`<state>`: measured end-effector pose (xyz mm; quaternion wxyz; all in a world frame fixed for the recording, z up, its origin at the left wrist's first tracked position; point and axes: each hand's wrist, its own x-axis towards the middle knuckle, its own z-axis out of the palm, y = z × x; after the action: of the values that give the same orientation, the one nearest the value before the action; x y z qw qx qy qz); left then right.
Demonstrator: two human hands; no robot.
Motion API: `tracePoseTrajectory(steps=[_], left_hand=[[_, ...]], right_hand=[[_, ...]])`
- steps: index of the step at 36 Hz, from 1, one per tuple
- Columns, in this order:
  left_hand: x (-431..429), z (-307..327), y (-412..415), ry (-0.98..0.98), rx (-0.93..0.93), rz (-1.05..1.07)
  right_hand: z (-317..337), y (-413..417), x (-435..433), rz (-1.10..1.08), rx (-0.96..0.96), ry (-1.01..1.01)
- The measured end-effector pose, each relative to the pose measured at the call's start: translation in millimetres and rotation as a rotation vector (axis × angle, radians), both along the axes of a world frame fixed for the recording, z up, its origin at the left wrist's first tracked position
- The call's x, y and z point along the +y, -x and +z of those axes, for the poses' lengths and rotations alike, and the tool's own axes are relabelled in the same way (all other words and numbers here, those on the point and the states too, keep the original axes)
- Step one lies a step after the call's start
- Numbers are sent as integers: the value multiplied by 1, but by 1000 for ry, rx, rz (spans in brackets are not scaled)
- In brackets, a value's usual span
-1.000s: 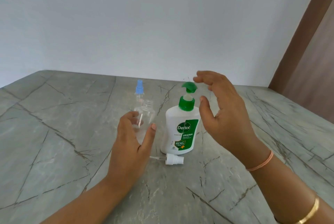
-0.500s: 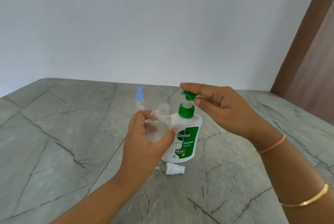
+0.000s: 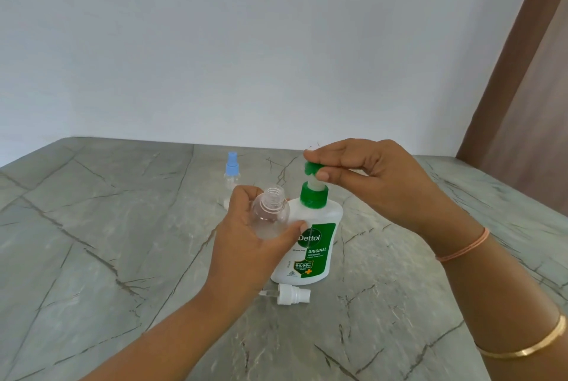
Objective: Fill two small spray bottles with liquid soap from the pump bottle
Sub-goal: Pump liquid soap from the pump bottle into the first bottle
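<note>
Curling left fingers (image 3: 243, 198) hold uncapped spray bottle (image 3: 270, 213) beside pump bottle (image 3: 316, 245).

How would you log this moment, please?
left hand: holds open bottle | right hand: grips pump head | white sprayer: on table

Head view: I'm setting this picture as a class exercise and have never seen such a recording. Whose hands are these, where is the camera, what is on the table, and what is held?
There is no machine here. A person wears a camera on the head, looking forward and down, so you see their own two bare hands. The left hand holds a clear bottle with its top off, close beside the soap bottle. The right hand pinches the green pump head. The soap bottle stands on the grey table; further back stands a blue-topped bottle. A white sprayer lies by the soap bottle's base.
</note>
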<state>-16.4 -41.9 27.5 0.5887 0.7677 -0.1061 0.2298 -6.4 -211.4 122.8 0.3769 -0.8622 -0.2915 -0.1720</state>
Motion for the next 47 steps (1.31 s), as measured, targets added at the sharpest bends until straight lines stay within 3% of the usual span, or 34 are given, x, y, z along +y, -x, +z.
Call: tracePoseTrajectory(steps=[10,18,30,39,47], left_hand=[[-1,2,3,-89,-11,49],[6,13,3,-135,14,-6],[31,41,-1,-523,36,-117],[27,56,-2,-508,-54,30],[36,57,2,-611,-108,107]], right_hand=[[-4,7,17,-240,-117,55],[-27,11,18,-261,-210,83],[-34,8,25,-260,-358,46],[-36,4,23,-262,-453,28],[-37,3,24,-273,-440,3]])
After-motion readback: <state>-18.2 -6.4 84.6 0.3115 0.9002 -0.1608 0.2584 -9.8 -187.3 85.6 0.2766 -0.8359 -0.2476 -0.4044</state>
